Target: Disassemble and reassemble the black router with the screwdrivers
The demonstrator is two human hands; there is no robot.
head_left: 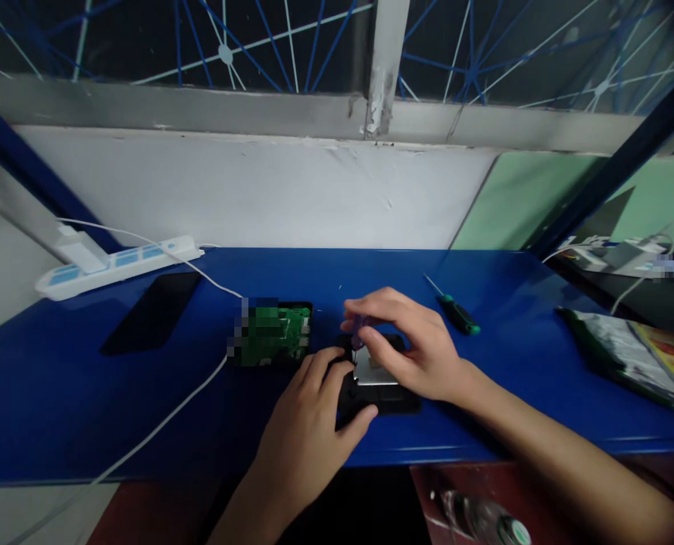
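Observation:
In front of me on the blue tabletop lies a black plastic casing (pixel 391 397) with a flat silver metal plate (pixel 374 371) in it. My left hand (pixel 314 405) grips the casing's left side, thumb at the near edge and fingertips near the plate's corner. Closed around a small screwdriver with a purple handle (pixel 360 330), my right hand (pixel 410 344) holds it upright. The tool's shaft points down at the plate's upper left corner; a screw there is too small to make out. Just left of the casing sits a green circuit board (pixel 291 329) in a black shell.
A green-and-black screwdriver (pixel 456 312) lies behind my right hand. To the left are a dark phone-like slab (pixel 152 314) and a white power strip (pixel 124 265) with a trailing cable. A shiny packet (pixel 644 359) lies at right. Below the table edge is a plastic bottle (pixel 485 518).

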